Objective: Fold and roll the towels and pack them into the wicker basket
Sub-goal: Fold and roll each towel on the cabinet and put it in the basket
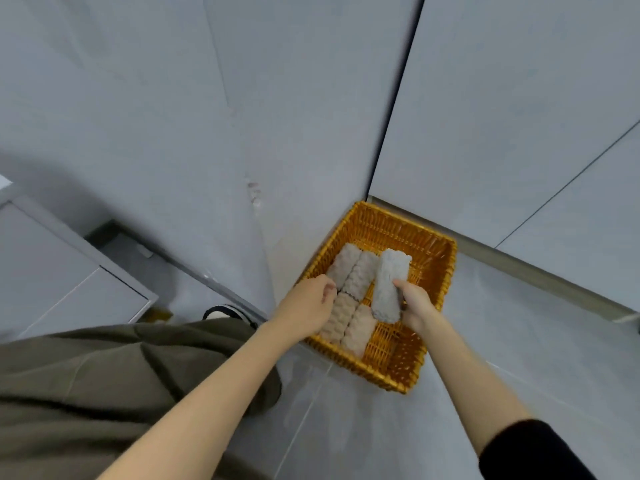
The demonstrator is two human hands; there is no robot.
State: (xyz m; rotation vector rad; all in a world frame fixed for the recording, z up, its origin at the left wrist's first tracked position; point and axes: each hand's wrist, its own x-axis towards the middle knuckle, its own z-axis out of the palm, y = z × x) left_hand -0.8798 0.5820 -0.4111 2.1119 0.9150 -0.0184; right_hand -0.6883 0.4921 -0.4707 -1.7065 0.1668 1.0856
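Wicker basket (pixel 398 230): yellow-orange, rectangular, on the grey floor (pixel 519 341), close to the corner where two walls meet
Packed rolls (pixel 362 273): four pale rolled towels lying two by two along the basket's left side, touching one another
Grey towel (pixel 389 285): rolled, held tilted over the middle of the basket, just right of the packed rolls, far end raised
Right hand (pixel 414 303): wrapped round the near end of the grey towel, thumb on top
Left hand (pixel 308 303): over the near-left packed rolls, fingers loosely curled; grip or mere touch impossible to tell
Basket's right side: bare weave showing
Lower left: olive trousers (pixel 104 375), tip of a black-and-white shoe (pixel 221 311)
Right forearm: black sleeve (pixel 530 448) at the lower edge
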